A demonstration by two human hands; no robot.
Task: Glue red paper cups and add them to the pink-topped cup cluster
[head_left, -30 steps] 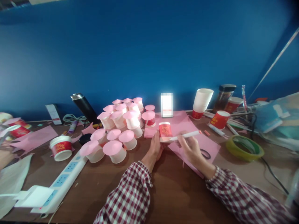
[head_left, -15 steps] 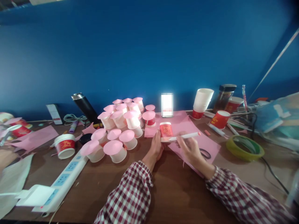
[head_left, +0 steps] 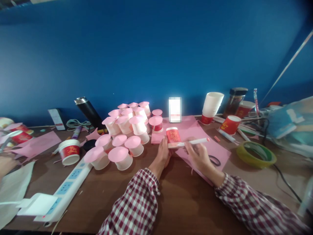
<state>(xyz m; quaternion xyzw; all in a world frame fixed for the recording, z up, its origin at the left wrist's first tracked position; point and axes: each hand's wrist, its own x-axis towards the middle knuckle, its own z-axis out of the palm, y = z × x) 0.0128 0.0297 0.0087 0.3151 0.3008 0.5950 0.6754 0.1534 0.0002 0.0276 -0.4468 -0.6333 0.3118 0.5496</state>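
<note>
Left hand steadies the inverted red cup on the pink sheet, fingers pressed to its side. Right hand has its fingers pinching a white marker, tip at the cup's rim. I judge: hold the cup firmly down, keep the tip against the rim. Pink-topped cups sit left of it.

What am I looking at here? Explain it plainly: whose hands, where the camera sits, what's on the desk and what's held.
The camera is worn on a person's head and looks down at their own hands. The left hand steadies an upside-down red paper cup on a pink paper sheet. The right hand holds a white pen against the cup's base. On the brown desk lie pink-capped cups, a power strip, a tape roll and a stack of white cups.
</note>
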